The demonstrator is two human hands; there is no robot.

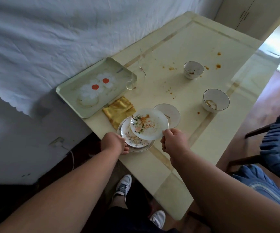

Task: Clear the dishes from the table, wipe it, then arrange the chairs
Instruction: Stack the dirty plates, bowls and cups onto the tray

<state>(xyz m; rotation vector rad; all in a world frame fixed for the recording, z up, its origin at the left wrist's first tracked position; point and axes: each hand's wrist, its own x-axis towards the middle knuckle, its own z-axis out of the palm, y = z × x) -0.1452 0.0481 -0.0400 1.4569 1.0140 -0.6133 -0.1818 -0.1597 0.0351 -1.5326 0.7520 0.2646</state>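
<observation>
A soiled floral plate (148, 124) is gripped at its 5 o'clock rim by the right hand (173, 140) and held tilted above a stack of plates (134, 140), whose 8 o'clock edge is grasped by the left hand (114, 142) near the corner of the pale surface (194, 148). A gold-rimmed saucer (172, 115) is seen just behind the lifted plate, with a yellow cloth (119, 110) and a flowered tray (92, 86) toward 10 o'clock. Two dirty bowls (215, 100) (193, 69) are left toward 1 o'clock among orange stains, and a glass (135, 80) stands beside the tray.
</observation>
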